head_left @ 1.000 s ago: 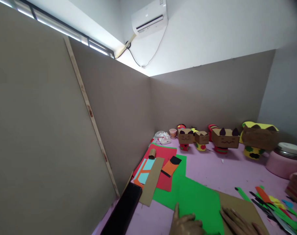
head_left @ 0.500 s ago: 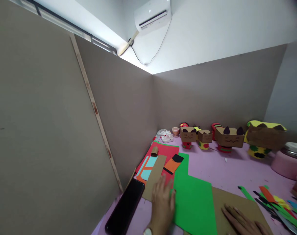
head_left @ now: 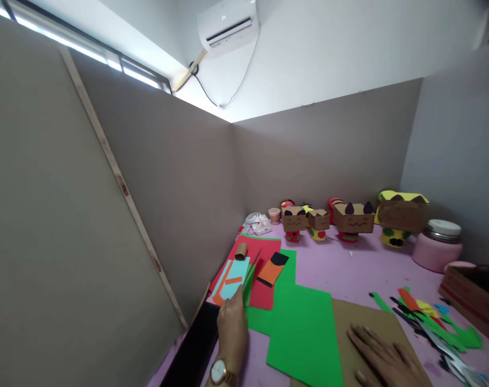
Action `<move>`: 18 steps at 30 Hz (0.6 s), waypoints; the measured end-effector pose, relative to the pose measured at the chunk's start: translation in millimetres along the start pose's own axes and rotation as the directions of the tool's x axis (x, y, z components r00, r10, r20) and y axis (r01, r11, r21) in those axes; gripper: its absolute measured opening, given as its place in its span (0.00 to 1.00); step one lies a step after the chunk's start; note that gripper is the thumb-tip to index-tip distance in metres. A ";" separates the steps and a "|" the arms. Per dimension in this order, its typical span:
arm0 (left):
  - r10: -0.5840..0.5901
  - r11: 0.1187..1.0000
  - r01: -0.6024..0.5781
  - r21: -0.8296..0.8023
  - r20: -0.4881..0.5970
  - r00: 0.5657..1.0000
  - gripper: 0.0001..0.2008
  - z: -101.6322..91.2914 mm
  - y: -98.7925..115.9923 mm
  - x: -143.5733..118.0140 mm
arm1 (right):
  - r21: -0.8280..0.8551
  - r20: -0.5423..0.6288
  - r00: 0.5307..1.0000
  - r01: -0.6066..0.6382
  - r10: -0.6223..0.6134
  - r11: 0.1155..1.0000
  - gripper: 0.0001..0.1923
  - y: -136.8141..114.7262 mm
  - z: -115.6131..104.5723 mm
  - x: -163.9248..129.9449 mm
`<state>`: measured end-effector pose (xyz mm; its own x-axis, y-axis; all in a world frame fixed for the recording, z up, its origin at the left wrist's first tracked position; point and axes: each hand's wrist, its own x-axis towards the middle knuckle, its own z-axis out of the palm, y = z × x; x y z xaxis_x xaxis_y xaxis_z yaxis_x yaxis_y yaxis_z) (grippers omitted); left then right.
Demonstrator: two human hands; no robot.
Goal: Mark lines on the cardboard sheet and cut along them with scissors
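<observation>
Two hands worked around the green sheet (head_left: 304, 333) lying on the pink desk (head_left: 349, 269). Just left of that sheet, the left hand (head_left: 232, 328) lifted a brown card strip (head_left: 250, 271) on edge, its grip pinched on the strip's near end, over the light blue and orange papers (head_left: 232, 279). Beyond the sheet stood cardboard cat figures (head_left: 351, 217). Right of the sheet, the right hand (head_left: 383, 357) lay spread flat on the brown cardboard (head_left: 349, 322), with paper scraps (head_left: 433, 322) farther right.

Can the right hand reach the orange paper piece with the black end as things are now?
Probably yes. The right hand lies flat on the brown cardboard, and only the flat green sheet lies between it and the orange piece.
</observation>
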<state>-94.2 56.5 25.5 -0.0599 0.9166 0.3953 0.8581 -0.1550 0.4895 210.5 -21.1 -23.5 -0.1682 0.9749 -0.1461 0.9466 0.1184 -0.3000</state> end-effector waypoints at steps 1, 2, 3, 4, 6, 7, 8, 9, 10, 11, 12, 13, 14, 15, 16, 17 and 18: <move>-0.023 0.998 0.022 -0.058 -0.015 1.000 0.22 -4.8 2.7 -0.5 | 0.017 -0.015 1.000 0.004 -0.003 1.000 0.33 0.4 0.4 0.2; -0.047 0.992 0.044 -0.116 -0.026 0.999 0.22 -8.7 7.0 -1.7 | 0.041 -0.037 0.999 0.013 -0.011 0.999 0.32 1.2 1.4 0.5; -0.064 0.985 0.058 -0.164 -0.028 0.998 0.21 -11.4 13.0 -3.9 | 0.071 -0.076 0.997 0.023 -0.018 0.997 0.32 2.3 2.6 0.6; -0.079 0.969 0.074 -0.237 -0.010 0.997 0.21 -12.2 20.6 -7.2 | 0.111 -0.130 0.991 0.033 -0.019 0.993 0.31 3.2 3.6 0.2; -0.093 0.883 0.129 -0.451 0.100 0.991 0.22 -7.0 39.1 -18.1 | 0.238 -0.282 0.959 0.059 0.011 0.970 0.30 2.6 3.4 -2.6; -0.106 0.742 0.216 -0.635 0.206 0.973 0.22 -0.9 48.9 -25.7 | 0.335 -0.359 0.932 0.073 0.056 0.939 0.29 0.5 1.8 -5.0; -0.105 0.572 0.320 -0.755 0.320 0.942 0.22 7.3 58.2 -34.4 | 0.450 -0.425 0.898 0.099 0.115 0.888 0.28 -2.8 -0.8 -7.8; -0.062 0.433 0.377 -0.819 0.391 0.918 0.23 16.9 66.3 -43.6 | 0.587 -0.454 0.869 0.124 0.199 0.800 0.27 -7.2 -4.2 -10.5; -0.032 0.344 0.414 -0.843 0.430 0.902 0.24 27.2 72.9 -52.8 | 0.724 -0.435 0.858 0.152 0.274 0.673 0.25 -12.2 -8.0 -12.8; 0.002 0.303 0.445 -0.843 0.467 0.884 0.25 37.2 77.7 -61.2 | 0.840 -0.383 0.865 0.180 0.324 0.513 0.23 -17.2 -11.9 -14.5; 0.041 0.295 0.467 -0.834 0.499 0.866 0.25 46.2 80.6 -68.1 | 0.922 -0.312 0.891 0.201 0.329 0.332 0.21 -21.7 -15.6 -15.3; 0.075 0.301 0.491 -0.818 0.533 0.843 0.27 53.4 81.6 -72.7 | 0.962 -0.257 0.905 0.206 0.338 0.179 0.19 -25.1 -18.8 -15.3; 0.099 0.327 0.507 -0.798 0.562 0.821 0.28 58.4 80.8 -74.8 | 0.972 -0.231 0.911 0.200 0.342 0.125 0.19 -27.1 -21.6 -14.7; 0.111 0.378 0.499 -0.780 0.574 0.812 0.29 61.2 78.6 -74.4 | 0.976 -0.220 0.908 0.203 0.356 0.084 0.20 -27.7 -23.8 -13.7; 0.127 0.453 0.456 -0.766 0.562 0.817 0.30 62.1 75.5 -71.8 | 0.977 -0.212 0.905 0.205 0.370 0.060 0.21 -27.2 -25.6 -12.7; 0.157 0.559 0.356 -0.749 0.517 0.842 0.30 61.6 71.8 -67.8 | 0.977 -0.209 0.900 0.206 0.383 0.048 0.21 -25.9 -27.1 -11.8; 0.235 0.684 0.172 -0.709 0.437 0.868 0.30 60.4 68.0 -63.1 | 0.978 -0.202 0.897 0.208 0.393 0.027 0.22 -24.1 -28.1 -11.1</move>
<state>-1.3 10.4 -13.1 0.3726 0.9204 0.1185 0.2145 -0.2097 0.9540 197.3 -29.5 11.9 0.2763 0.9593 -0.0587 -0.2784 0.0215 -0.9602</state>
